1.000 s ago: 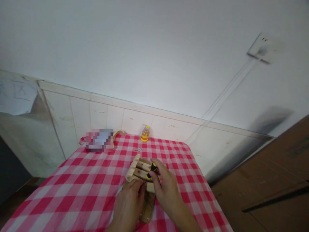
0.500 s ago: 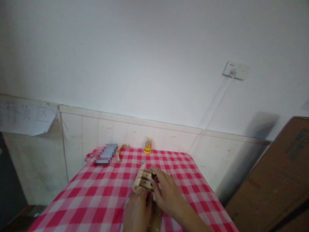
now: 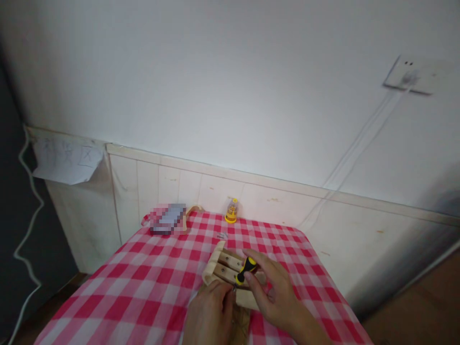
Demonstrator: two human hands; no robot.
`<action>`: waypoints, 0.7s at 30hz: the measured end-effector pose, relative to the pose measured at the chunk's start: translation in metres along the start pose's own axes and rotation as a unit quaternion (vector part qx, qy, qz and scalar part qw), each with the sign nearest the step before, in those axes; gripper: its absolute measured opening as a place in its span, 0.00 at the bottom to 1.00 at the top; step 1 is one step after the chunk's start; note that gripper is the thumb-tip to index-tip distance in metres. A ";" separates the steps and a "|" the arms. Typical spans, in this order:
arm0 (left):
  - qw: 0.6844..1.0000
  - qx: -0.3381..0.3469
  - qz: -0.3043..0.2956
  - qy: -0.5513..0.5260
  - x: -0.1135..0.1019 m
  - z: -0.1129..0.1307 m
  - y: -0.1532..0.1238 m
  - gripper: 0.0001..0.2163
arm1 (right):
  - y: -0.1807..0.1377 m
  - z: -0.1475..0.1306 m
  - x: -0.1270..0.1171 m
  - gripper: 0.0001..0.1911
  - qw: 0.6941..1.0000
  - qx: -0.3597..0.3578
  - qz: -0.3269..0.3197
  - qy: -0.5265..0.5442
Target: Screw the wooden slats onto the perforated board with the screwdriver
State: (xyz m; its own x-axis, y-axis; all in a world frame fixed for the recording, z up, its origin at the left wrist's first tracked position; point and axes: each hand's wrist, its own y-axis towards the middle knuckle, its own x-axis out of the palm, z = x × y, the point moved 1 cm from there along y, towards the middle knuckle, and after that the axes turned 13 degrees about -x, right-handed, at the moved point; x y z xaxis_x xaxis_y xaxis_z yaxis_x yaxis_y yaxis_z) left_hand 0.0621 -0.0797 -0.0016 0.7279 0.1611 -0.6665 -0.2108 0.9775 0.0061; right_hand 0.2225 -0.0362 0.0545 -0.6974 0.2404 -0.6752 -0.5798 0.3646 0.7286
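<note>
My right hand (image 3: 278,292) grips a short black-and-yellow screwdriver (image 3: 247,269), which leans with its shaft end down over a light wooden frame. This wooden frame (image 3: 212,264) has a curved side piece and slats with dark screw heads. My left hand (image 3: 208,311) rests at the near side of the frame, its thumb and fingers pinched together by the screwdriver's lower end. Whatever sits between those fingertips is hidden. A flat brownish piece (image 3: 240,326) lies beneath the hands, partly covered by them.
A red-and-white checked cloth (image 3: 136,287) covers the table. Toward the back stand a yellow-based clear container (image 3: 232,211), small metal bits (image 3: 222,235), a pixelated flat object (image 3: 167,219) and a curved wooden piece (image 3: 194,208). Behind rises a wall with a socket (image 3: 413,74).
My view has turned, so the scene sits differently. My right hand has shifted on the screwdriver, whose handle now shows fully and tilts to the right. The left hand stays at the frame.
</note>
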 end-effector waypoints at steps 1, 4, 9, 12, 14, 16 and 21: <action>1.000 0.003 -0.002 -0.004 -0.001 0.000 0.000 0.14 | -0.003 0.001 0.001 0.23 1.000 0.009 0.012 0.005; 1.000 0.006 0.000 -0.009 -0.002 0.000 -0.002 0.14 | -0.008 0.001 0.005 0.22 0.996 0.052 0.064 0.034; 1.000 0.016 0.003 -0.006 -0.002 -0.001 -0.003 0.14 | -0.007 -0.005 0.009 0.19 0.994 0.055 0.074 0.053; 1.000 0.013 0.005 -0.006 -0.001 -0.001 -0.003 0.14 | -0.006 -0.004 0.009 0.17 0.992 0.060 0.090 0.062; 1.000 0.015 0.011 -0.007 -0.002 -0.001 -0.003 0.14 | -0.006 -0.002 0.009 0.17 0.990 0.057 0.102 0.075; 1.000 0.020 0.015 -0.007 -0.002 -0.001 -0.004 0.13 | -0.006 -0.001 0.011 0.17 0.988 0.056 0.114 0.083; 1.000 0.024 0.016 0.002 -0.002 0.001 -0.004 0.13 | -0.004 -0.002 0.013 0.15 0.983 0.070 0.136 0.100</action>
State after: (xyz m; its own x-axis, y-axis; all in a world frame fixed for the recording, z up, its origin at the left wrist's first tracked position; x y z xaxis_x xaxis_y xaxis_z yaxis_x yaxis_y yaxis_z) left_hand 0.0616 -0.0836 0.0004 0.7184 0.1925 -0.6684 -0.2032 0.9771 0.0631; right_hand 0.2146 -0.0363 0.0429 -0.8955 0.1689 -0.4117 -0.3070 0.4353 0.8463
